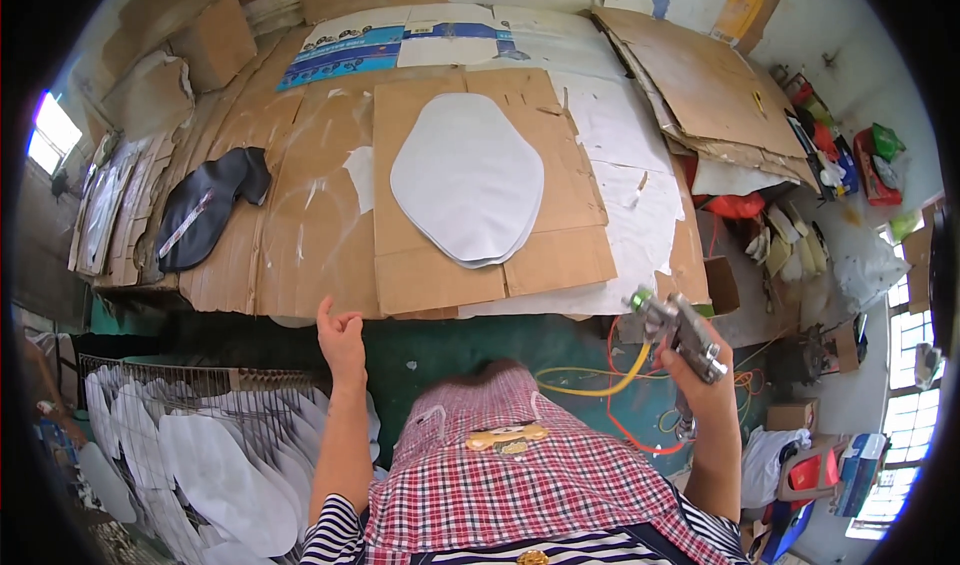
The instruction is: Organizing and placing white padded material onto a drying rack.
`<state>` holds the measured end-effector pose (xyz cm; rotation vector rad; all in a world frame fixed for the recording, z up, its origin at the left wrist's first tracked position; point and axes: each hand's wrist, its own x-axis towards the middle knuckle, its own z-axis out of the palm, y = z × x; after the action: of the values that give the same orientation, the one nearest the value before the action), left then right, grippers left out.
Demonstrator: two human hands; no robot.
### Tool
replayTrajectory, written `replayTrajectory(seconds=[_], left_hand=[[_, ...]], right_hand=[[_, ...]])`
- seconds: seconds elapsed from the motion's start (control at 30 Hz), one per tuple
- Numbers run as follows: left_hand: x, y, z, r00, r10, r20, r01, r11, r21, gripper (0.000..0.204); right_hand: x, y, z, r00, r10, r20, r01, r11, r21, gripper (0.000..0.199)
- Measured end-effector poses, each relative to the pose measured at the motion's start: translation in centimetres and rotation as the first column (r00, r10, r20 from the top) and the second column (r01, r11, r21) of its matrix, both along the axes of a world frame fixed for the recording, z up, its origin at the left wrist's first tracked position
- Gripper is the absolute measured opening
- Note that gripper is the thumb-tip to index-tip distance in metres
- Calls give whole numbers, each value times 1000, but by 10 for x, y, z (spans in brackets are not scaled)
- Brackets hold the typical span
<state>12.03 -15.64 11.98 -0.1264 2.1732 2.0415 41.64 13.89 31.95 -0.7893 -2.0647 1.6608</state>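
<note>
My right hand [703, 367] is wrapped round a metal spray gun [676, 333] with a green-ringed nozzle, held just off the near right edge of the table. A yellow hose [600, 389] runs from the gun. Before the table's near edge, my left hand [342, 337] is raised with its fingers apart and nothing in it. Beyond both hands lies a small stack of pale grey rounded panels [467, 177], their lower edges slightly offset. They rest on a flat cardboard sheet [560, 255] on the table. Neither hand touches them.
A black curved piece [212, 208] lies on the table's left. Stacked cardboard sheets [700, 85] cover the far right. At lower left, a wire rack [190, 375] holds several pale panels [225, 480]. An orange hose [632, 427] loops by my right arm. A white plastic bag [872, 270] hangs at right.
</note>
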Motion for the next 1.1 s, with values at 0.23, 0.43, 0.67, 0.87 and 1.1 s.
replayTrajectory(seconds=[0.23,0.43,0.67,0.87,1.1], left_hand=[[-2,-21,-36,998,44,34,-42,997,-58,58],[2,-26,-44,997,42,66,-38,998,-57,54],[3,-34,-55,995,50,81,-45,997,-64,47],[1,-23,-53,995,12,98,-4,997,-82,40],[2,-19,-61,993,-27,119,36,996,-80,39]], right_hand=[[-11,-12,1,998,46,-32,-48,997,-66,46],[-8,-12,2,997,48,-63,-48,999,1,47],[12,-5,6,999,-25,22,25,1000,18,49],[2,-18,1,990,143,17,-141,988,-62,51],[-44,-16,-5,995,24,-98,-25,1000,-14,45]])
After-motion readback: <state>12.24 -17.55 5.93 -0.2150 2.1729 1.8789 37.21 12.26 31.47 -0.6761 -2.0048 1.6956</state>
